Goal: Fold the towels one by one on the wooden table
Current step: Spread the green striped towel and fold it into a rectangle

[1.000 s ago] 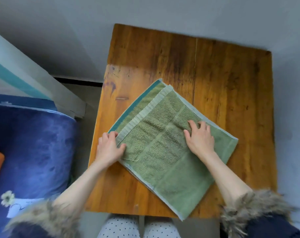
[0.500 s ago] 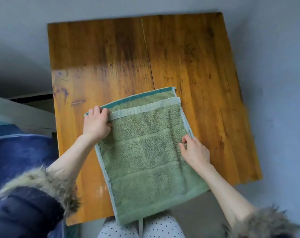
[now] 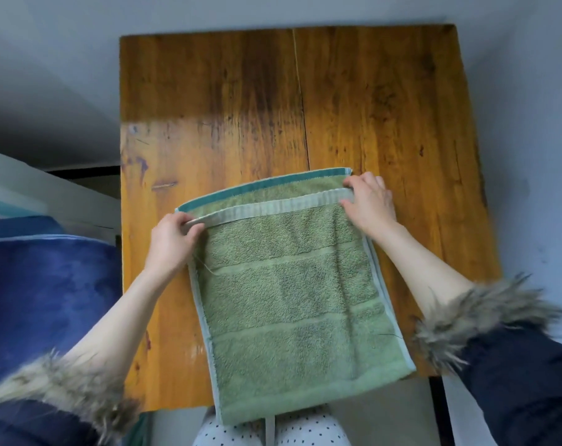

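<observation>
Head view looked down on our two hands working a green towel (image 3: 292, 284) that lay on the wooden table (image 3: 241, 107), its near edge hanging off the front over our lap. Our left hand (image 3: 171, 243) pinched the top layer's pale ribbed hem at its far left corner, fingers curled round the edge, and our right hand (image 3: 369, 204) gripped the same hem at its far right corner. We judged the towel light, soft and limp, with no stiffness to carry a fold by itself, so the two hem corners were the sensible places to hold it, keeping the edge taut between them. Its loop pile looked rough enough to stay put on the wood instead of sliding. Flat woven bands crossed the terry, and a teal border showed on the layer beneath, just beyond the hem. The tabletop was worn, stained planks with a seam down the middle. Fur cuffs (image 3: 472, 317) trimmed our dark sleeves.
</observation>
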`<state>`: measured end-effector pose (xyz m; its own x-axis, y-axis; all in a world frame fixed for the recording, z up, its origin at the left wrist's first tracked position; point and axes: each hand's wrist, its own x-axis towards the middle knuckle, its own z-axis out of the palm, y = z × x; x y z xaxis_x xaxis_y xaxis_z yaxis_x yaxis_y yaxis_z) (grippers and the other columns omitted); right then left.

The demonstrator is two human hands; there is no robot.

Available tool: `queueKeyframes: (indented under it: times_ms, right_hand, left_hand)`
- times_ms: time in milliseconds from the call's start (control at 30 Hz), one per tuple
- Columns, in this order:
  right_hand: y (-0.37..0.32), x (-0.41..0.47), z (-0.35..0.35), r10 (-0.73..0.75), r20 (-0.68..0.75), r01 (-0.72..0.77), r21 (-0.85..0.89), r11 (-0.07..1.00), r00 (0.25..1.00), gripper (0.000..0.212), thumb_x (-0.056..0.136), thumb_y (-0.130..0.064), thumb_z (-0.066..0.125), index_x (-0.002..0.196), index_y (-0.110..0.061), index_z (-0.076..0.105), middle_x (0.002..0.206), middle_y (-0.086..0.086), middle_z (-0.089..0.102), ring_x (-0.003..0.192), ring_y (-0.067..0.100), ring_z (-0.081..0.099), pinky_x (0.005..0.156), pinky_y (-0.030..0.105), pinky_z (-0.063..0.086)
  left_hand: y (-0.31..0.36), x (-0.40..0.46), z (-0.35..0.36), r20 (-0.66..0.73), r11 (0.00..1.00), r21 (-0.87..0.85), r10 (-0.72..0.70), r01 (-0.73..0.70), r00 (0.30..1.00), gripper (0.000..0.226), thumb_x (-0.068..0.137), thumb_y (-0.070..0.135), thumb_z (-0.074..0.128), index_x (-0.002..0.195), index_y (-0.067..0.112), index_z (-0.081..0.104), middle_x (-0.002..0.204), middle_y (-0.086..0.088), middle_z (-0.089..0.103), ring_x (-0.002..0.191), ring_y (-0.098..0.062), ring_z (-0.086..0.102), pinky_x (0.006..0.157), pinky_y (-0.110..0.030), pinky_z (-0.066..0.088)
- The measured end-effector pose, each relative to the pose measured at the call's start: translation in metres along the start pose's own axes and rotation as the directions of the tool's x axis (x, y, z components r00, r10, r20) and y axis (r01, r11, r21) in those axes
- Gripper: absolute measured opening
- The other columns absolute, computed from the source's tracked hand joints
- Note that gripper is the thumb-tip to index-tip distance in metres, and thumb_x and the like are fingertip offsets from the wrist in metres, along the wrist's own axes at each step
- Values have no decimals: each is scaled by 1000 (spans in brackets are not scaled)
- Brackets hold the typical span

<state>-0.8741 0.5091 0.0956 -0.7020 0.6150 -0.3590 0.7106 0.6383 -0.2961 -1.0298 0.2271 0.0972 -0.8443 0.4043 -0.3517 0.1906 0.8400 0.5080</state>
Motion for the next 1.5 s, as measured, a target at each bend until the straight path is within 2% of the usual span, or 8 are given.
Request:
queueKeyframes:
  times_ms: [133,400,567,700,867,1067,1300,1500]
  right_hand:
    - [3,-3,-9,44,-27,-44,21,999,999,29,88,-29,60,111,-13,60,116,7,56,115,25,43,97,38,32]
    - [8,-20,-57,48,82,-92,683,725,995,5,86,-15,63,88,-20,62,87,-2,63,84,15,59,79,29,48]
    - [-3,9,-55,55,4,-44,664,746,998,11,84,-11,65,95,-9,64,81,-3,61,77,11,55,72,22,44]
    - [-11,34,-33,33,-2,-30,389,921,999,14,86,-18,64,97,-10,67,97,4,58,94,19,52,89,33,40]
    - [-11,47,-22,12,1,-12,309,951,1000,17,86,-19,63,97,-5,64,118,9,47,107,20,44,100,31,33]
    - [-12,50,-28,-5,167,-38,254,967,986,8,88,-23,59,90,-17,56,105,1,48,107,21,45,99,42,37]
    - [-15,32,-35,-36,258,-65,373,925,966,7,89,-22,59,87,-15,58,87,0,57,80,13,50,67,26,42]
    - [-23,0,-85,-43,44,12,544,839,998,15,85,-18,63,70,-19,60,71,-3,57,68,10,48,64,26,37]
  left_hand:
    - [1,-10,-11,40,967,-240,-81,89,996,15,87,24,63,94,10,66,86,-3,64,82,-18,55,71,-29,41]
    - [2,-29,-41,158,823,-538,-115,183,981,11,87,19,63,89,10,68,79,-1,66,64,-1,56,67,-18,46]
    - [-1,-6,-41,82,852,-502,-120,145,989,4,86,20,65,83,19,67,78,-1,66,66,-7,56,71,-24,46]
    - [-8,19,-21,-47,986,-132,-105,98,993,15,84,27,67,89,13,69,95,-5,63,92,-20,54,78,-30,39]
    - [-16,30,-9,-89,998,-46,46,-50,995,13,82,18,70,86,6,68,115,-14,51,115,-27,44,98,-32,33]
    - [-10,27,-5,19,997,-74,23,-22,1000,11,84,21,67,85,11,64,100,-9,49,96,-21,45,81,-28,32]
    - [-12,19,-14,114,910,-385,-118,154,986,9,82,21,69,78,18,62,81,-2,62,79,-19,56,71,-32,46]
    - [5,0,-53,100,815,-572,-47,96,994,13,87,19,64,90,6,64,86,-5,63,79,-12,54,71,-23,42]
